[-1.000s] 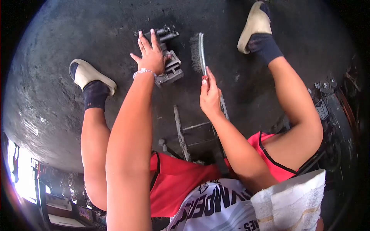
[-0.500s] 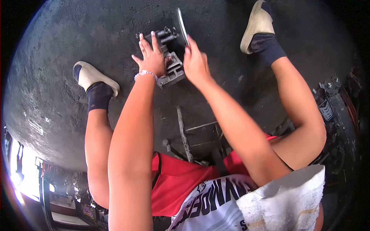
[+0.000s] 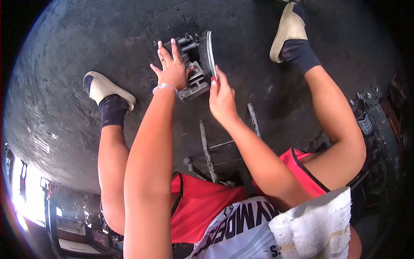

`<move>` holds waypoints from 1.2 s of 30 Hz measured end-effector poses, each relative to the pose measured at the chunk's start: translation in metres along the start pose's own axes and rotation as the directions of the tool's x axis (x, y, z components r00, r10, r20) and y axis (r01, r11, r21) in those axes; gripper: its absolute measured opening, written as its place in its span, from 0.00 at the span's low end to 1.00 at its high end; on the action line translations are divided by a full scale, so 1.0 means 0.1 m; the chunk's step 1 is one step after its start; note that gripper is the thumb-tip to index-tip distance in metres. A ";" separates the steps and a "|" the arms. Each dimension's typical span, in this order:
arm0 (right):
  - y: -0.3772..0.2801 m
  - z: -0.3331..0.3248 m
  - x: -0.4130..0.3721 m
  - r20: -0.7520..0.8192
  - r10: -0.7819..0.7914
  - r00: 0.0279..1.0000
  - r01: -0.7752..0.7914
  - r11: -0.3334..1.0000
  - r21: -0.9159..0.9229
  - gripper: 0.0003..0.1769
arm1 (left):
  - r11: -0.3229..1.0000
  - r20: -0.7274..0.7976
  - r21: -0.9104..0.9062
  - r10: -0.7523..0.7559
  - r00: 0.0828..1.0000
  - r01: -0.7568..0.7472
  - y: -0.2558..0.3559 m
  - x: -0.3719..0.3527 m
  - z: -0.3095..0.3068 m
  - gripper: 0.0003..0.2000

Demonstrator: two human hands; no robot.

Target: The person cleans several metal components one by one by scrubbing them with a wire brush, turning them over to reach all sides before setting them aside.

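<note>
My left hand [image 3: 172, 71] lies over a grey cast-metal machine part [image 3: 199, 86] on the dark floor, its fingers spread and its thumb reaching across to the right side. Dark cylindrical pieces [image 3: 186, 42] jut from the far end of the part. In my closed right hand [image 3: 223, 97] is the near end of a brush [image 3: 210, 49], with a thin pale curved back and what look like dark bristles facing left. The brush stands edge-up just to the right of the metal part, its bristle side close against it.
My feet, in beige slip-on shoes [image 3: 288, 30], stand wide on either side of the dark floor [image 3: 129, 26]. A worn metal frame [image 3: 206, 144] lies between my legs. Machine parts [image 3: 365, 123] crowd the right edge. White cloth [image 3: 315, 224] hangs near my right shoulder.
My right hand has drawn back toward me, bringing the brush down beside the metal part. My left hand has stayed on the part with its fingers spread.
</note>
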State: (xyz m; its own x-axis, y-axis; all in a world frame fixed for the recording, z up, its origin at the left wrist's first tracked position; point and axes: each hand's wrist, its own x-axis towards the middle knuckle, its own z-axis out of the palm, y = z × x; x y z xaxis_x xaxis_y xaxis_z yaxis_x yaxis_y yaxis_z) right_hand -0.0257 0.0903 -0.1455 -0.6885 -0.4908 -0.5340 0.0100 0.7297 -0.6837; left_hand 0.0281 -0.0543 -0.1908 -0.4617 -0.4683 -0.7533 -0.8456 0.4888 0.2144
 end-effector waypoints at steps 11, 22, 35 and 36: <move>-0.29 0.29 0.25 -0.061 0.296 0.953 -0.276 0.935 0.220 0.20 | 1.000 0.007 0.023 0.019 1.000 -0.019 0.00 -0.03 0.01 0.50; -0.26 0.37 0.71 -0.222 0.089 0.971 -0.082 0.996 0.043 0.21 | 1.000 0.043 0.004 0.021 0.999 -0.021 -0.06 0.02 -0.05 0.51; -1.50 -2.46 0.54 0.556 -0.232 0.798 0.421 0.875 -0.239 0.15 | 0.754 -0.413 -0.643 -0.488 0.769 0.133 -0.02 -0.51 0.55 0.46; -1.53 -2.50 0.52 0.553 -0.240 0.798 0.423 0.876 -0.230 0.15 | 0.760 -0.422 -0.637 -0.485 0.766 0.131 -0.06 -0.50 0.59 0.46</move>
State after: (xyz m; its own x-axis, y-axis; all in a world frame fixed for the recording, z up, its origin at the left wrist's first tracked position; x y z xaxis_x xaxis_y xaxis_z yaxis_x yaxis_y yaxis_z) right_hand -0.2446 0.0715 0.0558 -0.1508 -0.8299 -0.5372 -0.4494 0.5415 -0.7105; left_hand 0.0721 0.0098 -0.1915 -0.0566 -0.9062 -0.4191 -0.8736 -0.1583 0.4603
